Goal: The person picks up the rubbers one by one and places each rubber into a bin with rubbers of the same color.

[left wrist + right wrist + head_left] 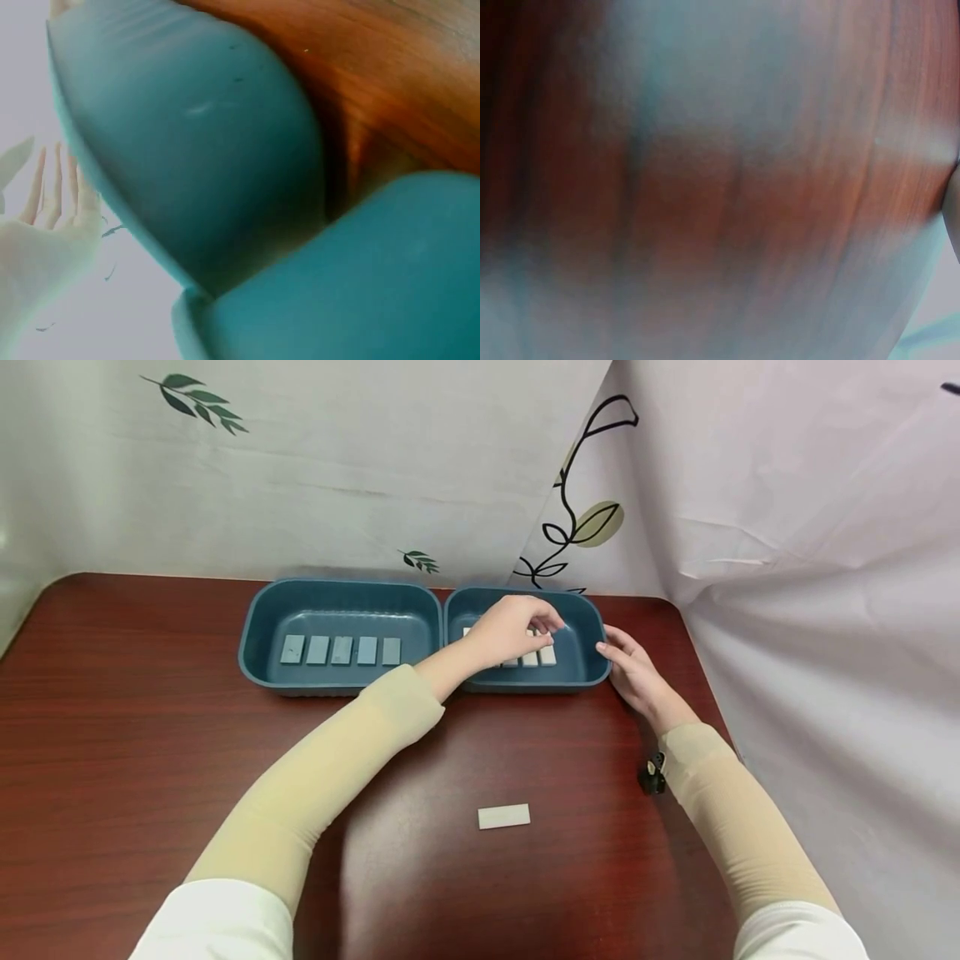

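Observation:
Two blue plastic bins stand side by side at the back of the table. Over the right bin (573, 672) hovers my left hand (510, 631), fingers loosely bent with nothing held between them. Below it, several white tiles (547, 655) lie in a row on that bin's floor, partly hidden by the hand. My right hand (636, 675) holds the same bin's right end, thumb over the rim and fingers along the outside. In the left wrist view, the left hand (49, 251) appears beyond the bin wall with fingers extended.
Several grey-blue tiles (342, 650) lie in a row in the left bin (258, 664). One white tile (504, 817) rests on the dark red wooden table (150, 735), nearer the front. A small black device (652, 774) sits by the right cuff. Patterned white cloth (337, 468) hangs behind.

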`<state>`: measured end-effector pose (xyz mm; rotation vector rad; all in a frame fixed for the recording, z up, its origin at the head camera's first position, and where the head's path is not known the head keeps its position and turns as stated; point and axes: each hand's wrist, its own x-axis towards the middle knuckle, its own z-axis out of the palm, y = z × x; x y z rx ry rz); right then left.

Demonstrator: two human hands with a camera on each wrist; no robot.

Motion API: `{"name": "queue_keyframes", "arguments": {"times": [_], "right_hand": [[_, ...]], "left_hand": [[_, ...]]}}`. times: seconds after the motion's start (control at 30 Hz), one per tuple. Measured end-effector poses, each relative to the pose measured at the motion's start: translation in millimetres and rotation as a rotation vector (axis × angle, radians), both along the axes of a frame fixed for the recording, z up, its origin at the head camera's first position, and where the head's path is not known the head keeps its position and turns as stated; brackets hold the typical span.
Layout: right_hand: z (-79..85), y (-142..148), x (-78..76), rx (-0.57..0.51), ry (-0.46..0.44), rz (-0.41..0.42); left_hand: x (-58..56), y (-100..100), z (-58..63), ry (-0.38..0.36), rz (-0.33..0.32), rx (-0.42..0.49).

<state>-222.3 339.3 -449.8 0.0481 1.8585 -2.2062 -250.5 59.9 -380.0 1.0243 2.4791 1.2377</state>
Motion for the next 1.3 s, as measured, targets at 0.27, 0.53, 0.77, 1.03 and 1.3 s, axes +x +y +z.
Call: {"name": "queue_keyframes", "arguments": {"times": [0.27, 0.53, 0.77, 1.03, 1.3], "right_hand": [[-1.0, 1.1, 1.5, 0.0, 0.001, 0.001], [-0.5, -0.3, 2.1, 0.005, -0.002, -0.003], [0.4, -0.2, 1.8, 0.003, -0.001, 0.001], [2.1, 0.3, 2.4, 0.008, -0.003, 0.001], [2.0, -1.4, 2.9, 0.007, 0.001, -0.004]], "left_hand": [[23.6, -8.6, 12.6, 0.011, -0.037, 0.034], [43.1, -23.2, 14.1, 0.107, -0.094, 0.021], [59.0, -38.0, 7.4, 0.062, -0.108, 0.058], [77.9, -48.9, -2.8, 0.066, -0.145, 0.059], [96.9, -59.7, -9.2, 0.046, -0.176, 0.002]]}}
